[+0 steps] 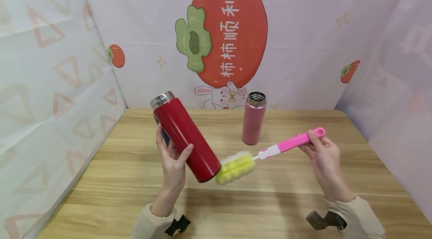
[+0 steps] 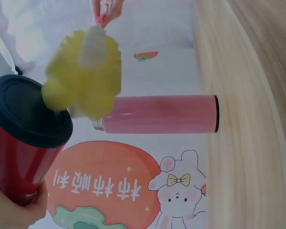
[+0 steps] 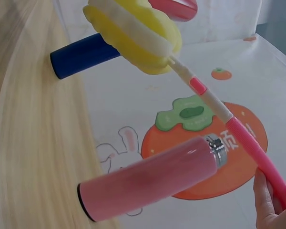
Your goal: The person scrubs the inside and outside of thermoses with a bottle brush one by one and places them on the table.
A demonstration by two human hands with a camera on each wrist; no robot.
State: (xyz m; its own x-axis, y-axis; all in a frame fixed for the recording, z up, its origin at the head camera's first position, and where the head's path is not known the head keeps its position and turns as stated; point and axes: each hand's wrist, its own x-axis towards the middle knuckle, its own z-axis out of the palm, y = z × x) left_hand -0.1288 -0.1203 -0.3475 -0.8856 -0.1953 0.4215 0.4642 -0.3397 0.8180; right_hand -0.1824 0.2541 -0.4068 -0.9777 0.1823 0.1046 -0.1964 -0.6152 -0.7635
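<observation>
My left hand (image 1: 173, 164) grips a red thermos flask (image 1: 187, 138), tilted with its bare steel mouth up to the left and its dark base (image 2: 31, 112) down to the right. In my right hand (image 1: 324, 162) is a bottle brush, its pink handle (image 1: 293, 143) pinched near the looped end. The brush's yellow and white sponge head (image 1: 236, 168) points left and overlaps the flask's base in the head view; in the left wrist view it appears right at the base's edge.
A pink thermos flask (image 1: 254, 119) without a lid stands upright toward the back of the wooden table (image 1: 135, 194). Behind the red flask stands a dark blue flask (image 3: 83, 56), mostly hidden in the head view. A printed cloth backdrop (image 1: 290, 74) rises at the table's back edge.
</observation>
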